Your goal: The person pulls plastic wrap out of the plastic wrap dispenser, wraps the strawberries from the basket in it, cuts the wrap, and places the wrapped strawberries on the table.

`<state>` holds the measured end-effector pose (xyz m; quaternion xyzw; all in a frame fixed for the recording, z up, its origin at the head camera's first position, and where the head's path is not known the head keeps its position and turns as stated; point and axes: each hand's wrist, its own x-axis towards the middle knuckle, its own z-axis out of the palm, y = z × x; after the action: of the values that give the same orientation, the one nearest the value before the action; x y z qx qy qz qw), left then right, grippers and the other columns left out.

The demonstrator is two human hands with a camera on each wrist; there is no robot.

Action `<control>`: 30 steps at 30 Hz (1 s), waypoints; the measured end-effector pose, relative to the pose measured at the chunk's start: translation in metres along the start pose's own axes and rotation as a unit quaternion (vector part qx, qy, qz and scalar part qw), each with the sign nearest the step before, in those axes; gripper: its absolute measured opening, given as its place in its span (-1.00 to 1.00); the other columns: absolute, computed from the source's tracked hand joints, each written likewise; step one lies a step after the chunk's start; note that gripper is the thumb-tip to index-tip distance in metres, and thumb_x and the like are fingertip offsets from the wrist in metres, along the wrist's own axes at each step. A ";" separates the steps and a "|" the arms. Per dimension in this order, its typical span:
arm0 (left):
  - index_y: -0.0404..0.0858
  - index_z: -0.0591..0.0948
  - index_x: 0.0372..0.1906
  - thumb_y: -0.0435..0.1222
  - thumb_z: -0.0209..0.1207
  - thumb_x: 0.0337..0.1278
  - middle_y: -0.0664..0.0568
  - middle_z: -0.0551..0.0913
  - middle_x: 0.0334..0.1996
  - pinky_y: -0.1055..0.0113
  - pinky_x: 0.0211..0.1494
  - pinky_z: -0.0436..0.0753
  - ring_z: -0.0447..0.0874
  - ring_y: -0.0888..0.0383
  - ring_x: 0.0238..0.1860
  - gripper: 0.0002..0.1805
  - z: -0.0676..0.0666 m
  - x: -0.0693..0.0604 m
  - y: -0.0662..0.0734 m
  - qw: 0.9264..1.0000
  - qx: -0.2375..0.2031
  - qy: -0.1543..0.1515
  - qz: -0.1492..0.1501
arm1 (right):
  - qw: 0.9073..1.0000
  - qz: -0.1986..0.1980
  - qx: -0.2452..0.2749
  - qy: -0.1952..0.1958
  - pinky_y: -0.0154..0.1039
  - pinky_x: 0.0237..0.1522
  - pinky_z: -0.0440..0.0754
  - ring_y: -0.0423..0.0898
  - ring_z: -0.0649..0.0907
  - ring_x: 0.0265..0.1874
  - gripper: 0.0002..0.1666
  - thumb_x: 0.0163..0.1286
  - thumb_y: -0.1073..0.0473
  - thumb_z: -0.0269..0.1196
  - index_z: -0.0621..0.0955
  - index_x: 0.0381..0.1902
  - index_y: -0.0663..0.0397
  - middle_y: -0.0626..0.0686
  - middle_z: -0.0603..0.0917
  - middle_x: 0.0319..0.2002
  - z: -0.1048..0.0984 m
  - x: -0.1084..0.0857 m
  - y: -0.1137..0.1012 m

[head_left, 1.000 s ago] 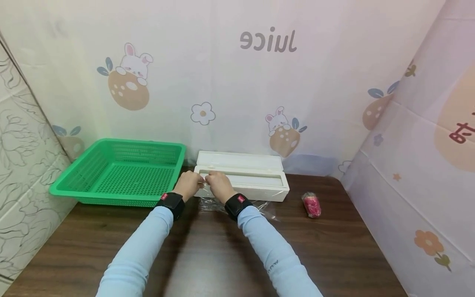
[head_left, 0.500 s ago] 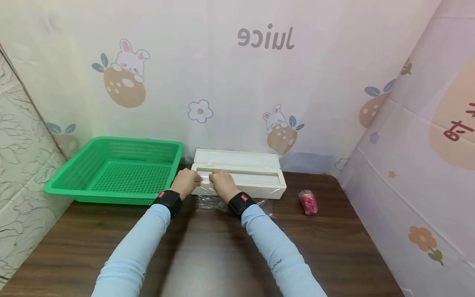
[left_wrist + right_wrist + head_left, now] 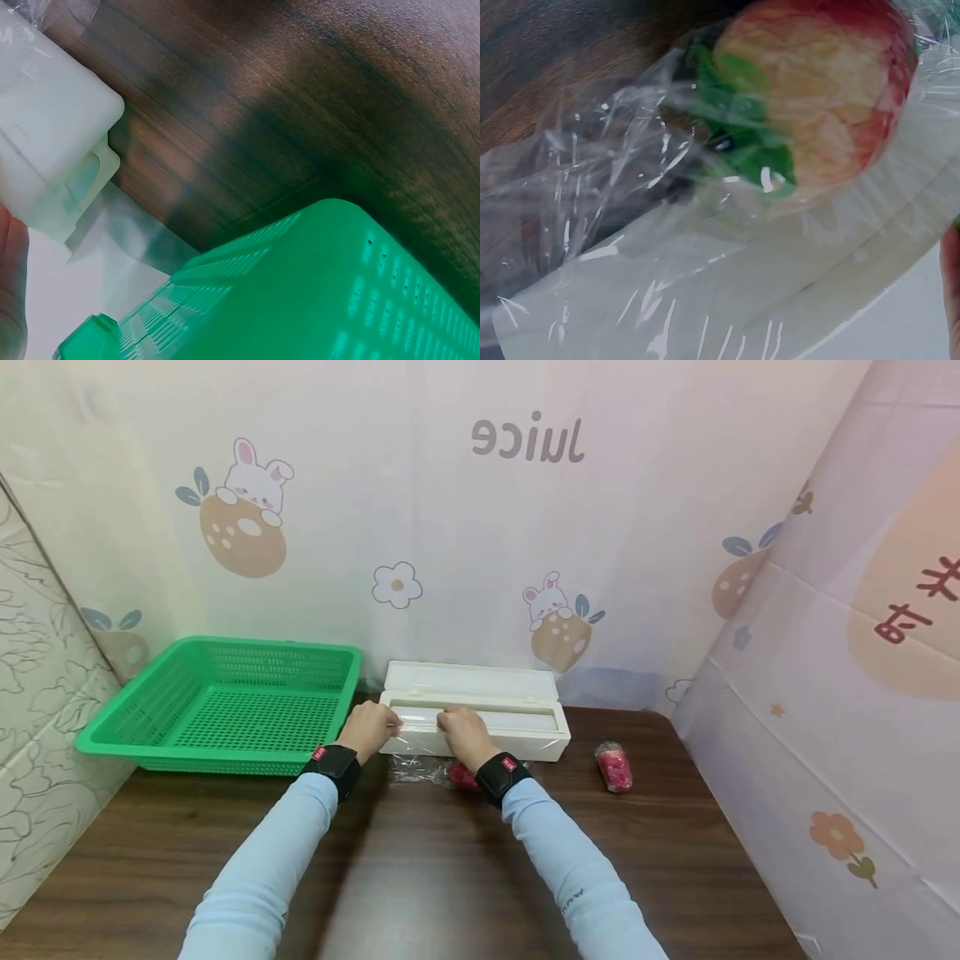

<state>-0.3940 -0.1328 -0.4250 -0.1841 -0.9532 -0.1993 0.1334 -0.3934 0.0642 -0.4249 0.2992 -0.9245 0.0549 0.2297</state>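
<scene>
A white cling film dispenser (image 3: 480, 746) stands at the back of the table with its lid (image 3: 472, 680) raised. Clear cling film (image 3: 420, 768) hangs over its front. My left hand (image 3: 366, 731) pinches at the dispenser's front left corner, apparently on the film. Further along the same edge my right hand (image 3: 468, 739) has curled fingers at the film; its fingertips are hidden. Below my right wrist, a red-and-yellow toy fruit (image 3: 817, 90) with a green leaf lies under or within film against the dispenser.
A green plastic basket (image 3: 348, 693) stands left of the dispenser, close to my left wrist. On the right of the dark wooden table (image 3: 420, 877) lies a red, film-wrapped item (image 3: 615, 768). A printed curtain (image 3: 450, 527) rises directly behind.
My right hand has moved right along the dispenser's front edge, away from my left hand, which stays at the left end. The red fruit below my right wrist has come into view.
</scene>
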 end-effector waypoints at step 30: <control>-0.25 0.74 -0.35 -0.39 0.31 -0.11 -0.07 0.73 -0.41 0.15 -0.26 0.61 0.67 -0.01 -0.35 -0.87 0.003 0.001 -0.002 0.999 0.001 0.022 0.035 | 1.000 0.012 0.011 -0.011 -0.24 -0.38 0.56 -0.05 0.59 -0.40 -0.78 -0.02 0.52 0.24 0.59 -0.52 0.10 0.01 0.56 -0.46 -0.011 -0.022 0.028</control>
<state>-0.3960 -0.1332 -0.4283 -0.2128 -0.9431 -0.1979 0.1616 -0.3896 0.1011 -0.4242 0.2910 -0.9299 0.0646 0.2154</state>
